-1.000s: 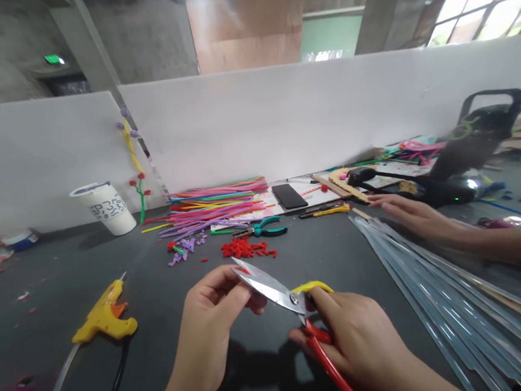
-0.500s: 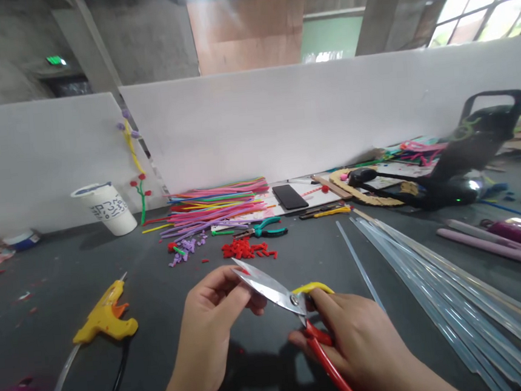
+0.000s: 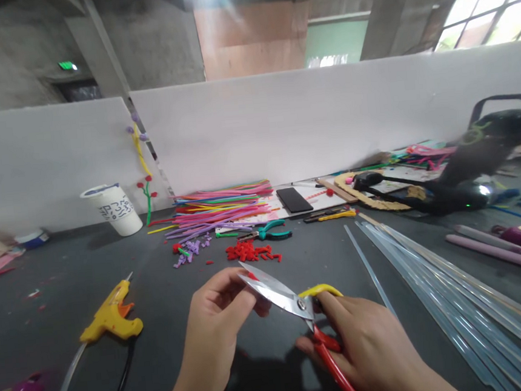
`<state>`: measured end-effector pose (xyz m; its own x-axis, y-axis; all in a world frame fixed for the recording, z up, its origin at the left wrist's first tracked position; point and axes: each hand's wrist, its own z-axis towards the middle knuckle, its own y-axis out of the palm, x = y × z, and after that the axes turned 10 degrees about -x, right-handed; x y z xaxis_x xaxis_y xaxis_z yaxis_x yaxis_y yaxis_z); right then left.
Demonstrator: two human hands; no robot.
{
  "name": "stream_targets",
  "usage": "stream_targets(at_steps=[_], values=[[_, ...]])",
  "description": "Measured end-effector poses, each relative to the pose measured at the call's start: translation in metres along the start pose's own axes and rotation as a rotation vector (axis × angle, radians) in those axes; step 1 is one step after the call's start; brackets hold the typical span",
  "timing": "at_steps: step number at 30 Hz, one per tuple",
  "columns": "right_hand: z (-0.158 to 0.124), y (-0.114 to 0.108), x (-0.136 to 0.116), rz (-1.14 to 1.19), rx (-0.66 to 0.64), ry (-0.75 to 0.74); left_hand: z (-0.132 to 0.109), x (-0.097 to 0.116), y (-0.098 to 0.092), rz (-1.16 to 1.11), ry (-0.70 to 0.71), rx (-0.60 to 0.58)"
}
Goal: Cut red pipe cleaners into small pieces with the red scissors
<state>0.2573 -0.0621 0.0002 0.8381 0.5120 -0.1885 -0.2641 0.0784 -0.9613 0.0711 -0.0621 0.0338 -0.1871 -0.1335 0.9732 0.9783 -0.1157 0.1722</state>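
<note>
My right hand [image 3: 364,332] is wrapped round the handles of a pair of scissors [image 3: 278,297], one handle red and one yellow. Their metal blades are slightly apart and point up-left to my left hand [image 3: 222,311]. In a pinch, that hand holds a red pipe cleaner piece [image 3: 252,276]; its tip shows between the blades and the rest is hidden by fingers. Just beyond the blades lies a pile of short red pipe cleaner pieces [image 3: 251,251], with purple pieces [image 3: 192,249] to its left.
A yellow glue gun [image 3: 109,312] lies at left, its cord running forward. Clear glue sticks [image 3: 437,289] spread at right. Behind are pipe cleaners [image 3: 225,206], pliers [image 3: 270,232], a phone [image 3: 294,200], a utility knife [image 3: 335,215], a white cup [image 3: 118,214] and a black lamp-like device [image 3: 472,165].
The whole view has shifted slightly, so everything sits a little further right and lower. Both hands keep their hold, and the blades remain around the red piece.
</note>
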Motion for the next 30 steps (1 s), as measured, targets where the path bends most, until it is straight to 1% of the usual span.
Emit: stream_targets(at_steps=[16, 30], values=[[0.0014, 0.0011, -0.0011, -0.077, 0.082, -0.042, -0.0022, 0.0019, 0.0023, -0.036, -0.017, 0.03], [-0.0008, 0.0014, -0.0002, -0.08, 0.106, -0.056, -0.0006, 0.0021, 0.002, -0.05, -0.025, 0.02]])
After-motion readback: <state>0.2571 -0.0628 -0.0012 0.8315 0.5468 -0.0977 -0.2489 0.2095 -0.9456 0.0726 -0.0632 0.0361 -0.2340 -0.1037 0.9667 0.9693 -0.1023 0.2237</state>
